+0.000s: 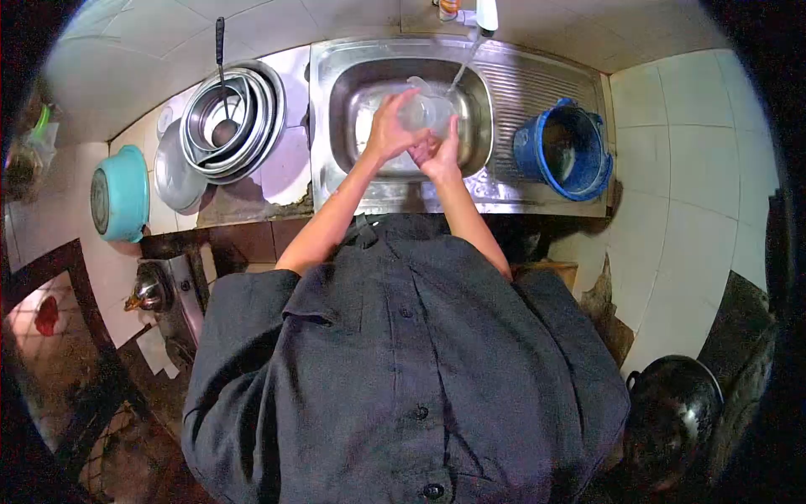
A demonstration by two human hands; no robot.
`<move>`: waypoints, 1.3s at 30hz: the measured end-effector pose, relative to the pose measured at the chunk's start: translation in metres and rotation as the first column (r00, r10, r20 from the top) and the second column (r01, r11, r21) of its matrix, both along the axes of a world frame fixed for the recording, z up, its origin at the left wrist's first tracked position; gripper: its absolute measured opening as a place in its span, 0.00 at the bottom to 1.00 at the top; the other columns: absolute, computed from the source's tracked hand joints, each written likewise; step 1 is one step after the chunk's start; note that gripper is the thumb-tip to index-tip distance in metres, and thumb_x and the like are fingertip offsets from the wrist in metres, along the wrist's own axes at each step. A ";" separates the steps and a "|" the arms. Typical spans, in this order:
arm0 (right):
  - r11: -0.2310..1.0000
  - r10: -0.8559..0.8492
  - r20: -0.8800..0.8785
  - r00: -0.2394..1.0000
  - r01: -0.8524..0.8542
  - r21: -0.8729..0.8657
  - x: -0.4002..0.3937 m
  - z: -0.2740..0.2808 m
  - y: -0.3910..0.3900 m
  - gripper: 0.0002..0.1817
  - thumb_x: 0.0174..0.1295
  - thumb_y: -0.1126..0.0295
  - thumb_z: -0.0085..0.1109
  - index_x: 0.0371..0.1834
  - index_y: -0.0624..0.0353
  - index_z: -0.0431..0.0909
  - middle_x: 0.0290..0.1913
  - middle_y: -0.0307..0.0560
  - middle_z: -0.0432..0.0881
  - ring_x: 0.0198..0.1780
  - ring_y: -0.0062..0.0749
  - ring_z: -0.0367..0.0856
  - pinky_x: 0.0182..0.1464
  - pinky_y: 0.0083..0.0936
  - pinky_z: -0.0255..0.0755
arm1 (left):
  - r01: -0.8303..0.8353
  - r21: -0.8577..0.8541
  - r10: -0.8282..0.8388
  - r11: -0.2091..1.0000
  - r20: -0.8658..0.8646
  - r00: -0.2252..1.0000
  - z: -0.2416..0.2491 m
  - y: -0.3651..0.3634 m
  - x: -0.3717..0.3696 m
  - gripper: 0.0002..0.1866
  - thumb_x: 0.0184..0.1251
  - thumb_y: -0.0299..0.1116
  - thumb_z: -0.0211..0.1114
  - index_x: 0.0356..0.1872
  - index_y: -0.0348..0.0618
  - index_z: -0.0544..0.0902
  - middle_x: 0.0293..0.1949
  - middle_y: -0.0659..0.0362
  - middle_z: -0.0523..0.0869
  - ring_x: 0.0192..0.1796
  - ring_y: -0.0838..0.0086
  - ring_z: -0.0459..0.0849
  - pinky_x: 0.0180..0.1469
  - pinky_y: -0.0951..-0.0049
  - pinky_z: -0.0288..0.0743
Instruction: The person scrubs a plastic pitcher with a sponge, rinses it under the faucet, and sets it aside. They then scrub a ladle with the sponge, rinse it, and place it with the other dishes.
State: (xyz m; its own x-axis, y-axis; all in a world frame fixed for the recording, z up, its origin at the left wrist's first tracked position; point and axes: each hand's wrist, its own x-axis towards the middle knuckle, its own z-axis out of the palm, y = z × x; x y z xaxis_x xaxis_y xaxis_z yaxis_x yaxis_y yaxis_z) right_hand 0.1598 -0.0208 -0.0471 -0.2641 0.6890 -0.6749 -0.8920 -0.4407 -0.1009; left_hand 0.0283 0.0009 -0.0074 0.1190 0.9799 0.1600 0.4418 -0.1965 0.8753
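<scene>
A clear plastic container (430, 111) is held between my two hands over the steel sink (342, 92). My left hand (390, 128) grips its left side, with the fingers pointing toward the wall. From below and the right, my right hand (438, 154) holds it, the thumb up along its side. Water from the tap (486, 17) runs down close to the container's right side. The container blends with the shiny basin, so its exact shape is hard to make out.
A blue bucket (527, 151) lies tilted on the ribbed drainboard (537, 76). Left of the sink are stacked metal bowls (275, 105) with a ladle (221, 50), a round metal lid (175, 176) and a turquoise basin (138, 189). A dark pan (676, 420) is at lower right.
</scene>
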 end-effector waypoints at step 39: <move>0.916 0.392 0.175 0.903 -0.401 0.021 -0.045 0.026 -0.007 0.41 0.54 0.29 0.52 0.61 0.49 0.69 0.54 0.47 0.77 0.52 0.42 0.77 0.43 0.39 0.77 | 0.004 -0.470 0.003 0.883 0.015 1.000 -0.002 -0.132 -0.125 0.48 0.49 0.54 0.76 0.66 0.38 0.62 0.55 0.44 0.79 0.57 0.52 0.79 0.60 0.60 0.72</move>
